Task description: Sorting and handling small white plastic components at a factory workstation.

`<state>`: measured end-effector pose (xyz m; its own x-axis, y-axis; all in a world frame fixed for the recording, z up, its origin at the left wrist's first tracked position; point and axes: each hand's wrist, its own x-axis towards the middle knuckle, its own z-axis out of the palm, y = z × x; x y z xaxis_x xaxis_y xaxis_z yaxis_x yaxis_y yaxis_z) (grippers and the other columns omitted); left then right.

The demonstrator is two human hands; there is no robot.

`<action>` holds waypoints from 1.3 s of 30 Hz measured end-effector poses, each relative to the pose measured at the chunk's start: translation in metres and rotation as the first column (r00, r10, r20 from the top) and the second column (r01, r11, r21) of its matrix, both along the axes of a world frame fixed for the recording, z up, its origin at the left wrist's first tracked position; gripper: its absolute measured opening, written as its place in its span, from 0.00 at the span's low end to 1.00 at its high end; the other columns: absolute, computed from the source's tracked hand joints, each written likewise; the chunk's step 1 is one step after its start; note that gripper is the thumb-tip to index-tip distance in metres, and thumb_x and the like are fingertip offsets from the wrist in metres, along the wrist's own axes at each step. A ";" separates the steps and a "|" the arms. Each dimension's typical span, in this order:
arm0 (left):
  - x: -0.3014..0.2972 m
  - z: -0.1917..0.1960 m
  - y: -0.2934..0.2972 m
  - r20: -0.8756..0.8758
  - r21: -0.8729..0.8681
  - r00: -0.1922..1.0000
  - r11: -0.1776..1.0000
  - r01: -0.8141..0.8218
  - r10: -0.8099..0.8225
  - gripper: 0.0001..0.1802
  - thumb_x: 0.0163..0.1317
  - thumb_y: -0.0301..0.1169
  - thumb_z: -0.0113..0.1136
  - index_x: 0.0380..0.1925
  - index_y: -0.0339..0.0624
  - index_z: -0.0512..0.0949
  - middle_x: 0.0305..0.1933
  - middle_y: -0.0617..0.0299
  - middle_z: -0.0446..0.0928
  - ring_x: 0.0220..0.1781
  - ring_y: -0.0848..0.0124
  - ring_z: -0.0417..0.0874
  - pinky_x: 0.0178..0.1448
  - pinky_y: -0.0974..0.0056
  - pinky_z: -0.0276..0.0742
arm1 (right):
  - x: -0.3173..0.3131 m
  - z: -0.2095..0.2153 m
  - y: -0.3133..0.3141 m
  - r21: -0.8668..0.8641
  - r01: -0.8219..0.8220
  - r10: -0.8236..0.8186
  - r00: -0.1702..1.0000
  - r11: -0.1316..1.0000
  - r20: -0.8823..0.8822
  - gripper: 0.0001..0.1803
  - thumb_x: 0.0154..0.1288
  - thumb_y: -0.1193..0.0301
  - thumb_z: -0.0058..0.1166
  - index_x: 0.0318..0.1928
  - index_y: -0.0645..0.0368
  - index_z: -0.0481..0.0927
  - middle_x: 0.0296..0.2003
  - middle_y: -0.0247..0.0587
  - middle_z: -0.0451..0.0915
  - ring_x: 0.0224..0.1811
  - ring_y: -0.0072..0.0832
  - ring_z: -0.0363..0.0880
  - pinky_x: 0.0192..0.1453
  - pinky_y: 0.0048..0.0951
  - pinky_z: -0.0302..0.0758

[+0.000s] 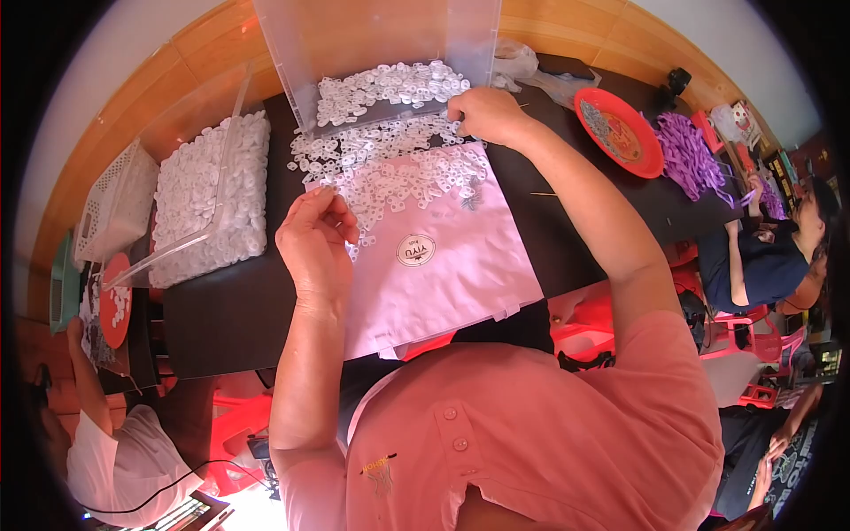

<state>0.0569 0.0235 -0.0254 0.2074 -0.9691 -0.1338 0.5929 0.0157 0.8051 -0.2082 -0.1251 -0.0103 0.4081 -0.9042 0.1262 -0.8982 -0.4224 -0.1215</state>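
- The small white plastic pieces (398, 173) lie in a loose heap that spills from the mouth of a tipped clear plastic bin (390, 40) onto a pale pink sheet (443, 265); the heap sits at about 12 o'clock from the person's chest, on the far half of the dark bench (221, 310).
- The heap's long axis runs roughly 9 to 3 o'clock, across the person's front, and thins out toward the near edge of the sheet.
- The right hand (485, 115) rests at the heap's 3 o'clock end, just at the bin's lower lip, fingers curled down onto the pieces; whether it pinches one cannot be told.
- The left hand (314, 239) hangs above the heap's 7 o'clock fringe, fingertips drawn together as if nipping a small piece, though the piece itself is too small to make out.
- The right hand is the nearer to the thick of the heap; the left is nearer to the scattered strays.
- At 9 o'clock a second clear tray (212, 199) holds a deep bed of the same white pieces, well apart from both hands.
- At 2 o'clock stands a red plate (646, 155), and beyond it a pile of purple pieces (691, 159).
- Another person's sleeve shows at the right edge, another person's arm at lower left.
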 end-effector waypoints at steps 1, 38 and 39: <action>0.001 0.000 0.000 -0.001 0.003 1.000 1.000 0.003 -0.003 0.05 0.61 0.25 0.53 0.30 0.33 0.74 0.24 0.58 0.73 0.22 0.70 0.74 0.22 0.66 0.66 | 0.001 0.001 0.001 -0.001 -0.002 0.002 1.000 1.000 0.001 0.11 0.47 0.73 0.59 0.35 0.52 0.84 0.35 0.41 0.84 0.42 0.40 0.82 0.41 0.41 0.76; 0.000 0.005 0.002 0.021 -0.045 0.993 0.992 0.117 -0.116 0.04 0.59 0.24 0.56 0.29 0.32 0.76 0.24 0.58 0.75 0.21 0.70 0.75 0.22 0.67 0.67 | 0.073 0.003 0.120 -0.135 -0.496 0.493 0.722 0.858 0.485 0.08 0.52 0.80 0.54 0.35 0.61 0.80 0.32 0.42 0.76 0.35 0.39 0.78 0.38 0.32 0.74; -0.001 0.006 0.003 0.032 -0.051 0.992 0.991 0.120 -0.118 0.04 0.59 0.24 0.56 0.29 0.32 0.76 0.24 0.58 0.75 0.21 0.70 0.75 0.22 0.67 0.67 | 0.069 0.011 0.118 -0.056 -0.429 0.393 0.756 0.902 0.523 0.10 0.53 0.82 0.53 0.38 0.62 0.80 0.32 0.40 0.77 0.34 0.33 0.78 0.40 0.28 0.73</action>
<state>0.0561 0.0267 -0.0190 0.0929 -0.9927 -0.0772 0.5701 -0.0105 0.8215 -0.1396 -0.0073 0.0009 0.6343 -0.6779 0.3717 -0.4380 -0.7113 -0.5497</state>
